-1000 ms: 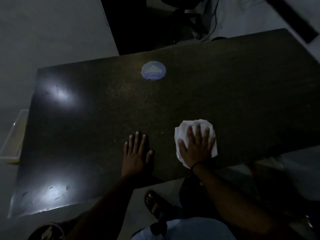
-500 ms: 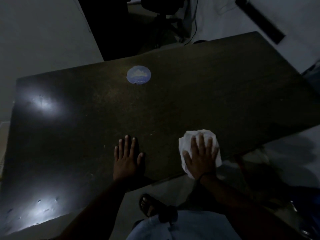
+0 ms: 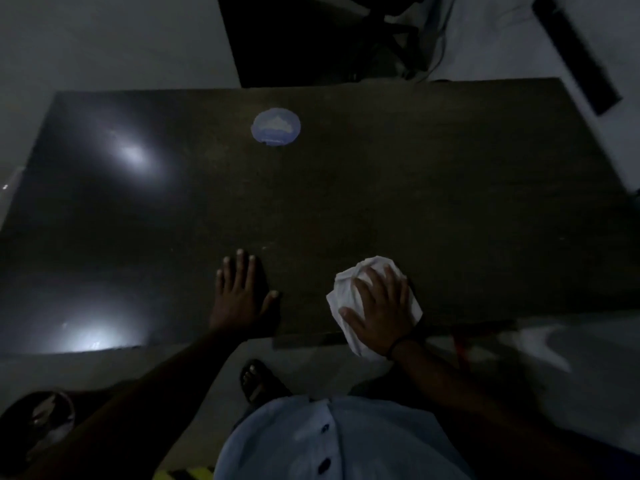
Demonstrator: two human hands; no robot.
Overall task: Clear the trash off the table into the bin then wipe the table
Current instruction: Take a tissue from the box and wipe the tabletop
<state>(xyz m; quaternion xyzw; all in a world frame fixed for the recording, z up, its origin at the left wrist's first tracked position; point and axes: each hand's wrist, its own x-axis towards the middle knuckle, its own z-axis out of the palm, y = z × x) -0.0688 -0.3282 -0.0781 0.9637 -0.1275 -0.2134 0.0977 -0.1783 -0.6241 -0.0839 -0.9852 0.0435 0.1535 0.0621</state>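
As right fingers (image 3: 379,289) press flat, white cloth (image 3: 343,289) lies beneath.

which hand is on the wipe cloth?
The right hand, spread flat on the white cloth at the near edge of the table. The left hand lies flat on bare tabletop, apart from the cloth.

One table (image 3: 450,202). One white cloth (image 3: 344,289). One round blue sticker (image 3: 276,126). One sandalled foot (image 3: 256,379). Two hands: left hand (image 3: 239,299), right hand (image 3: 384,313).
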